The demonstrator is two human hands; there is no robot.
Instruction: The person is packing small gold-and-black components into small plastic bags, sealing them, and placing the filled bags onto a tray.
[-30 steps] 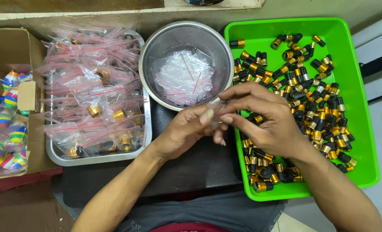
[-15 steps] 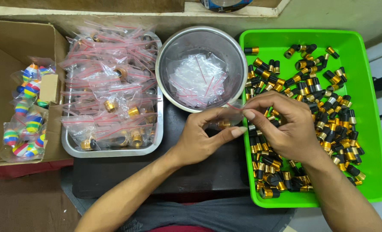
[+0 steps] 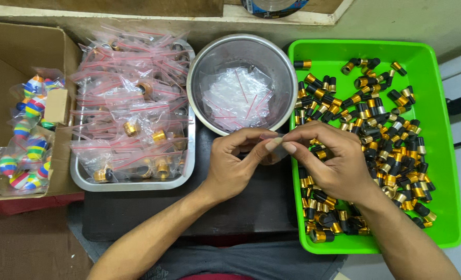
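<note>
Two hands meet at centre, above the dark tabletop (image 3: 178, 207). Left hand (image 3: 235, 166) and right hand (image 3: 334, 163) pinch what seems a small clear bag (image 3: 274, 150) between their fingers, near a steel bowl (image 3: 210, 67), left of a green tray (image 3: 448, 155) of black-and-gold caps (image 3: 391, 135).

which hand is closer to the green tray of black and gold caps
Right. The right hand lies over the green tray and its caps; the left hand sits just outside its left wall.

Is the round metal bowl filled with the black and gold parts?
No: the metal bowl holds only empty clear bags, while the black and gold parts lie in the green tray.
</note>
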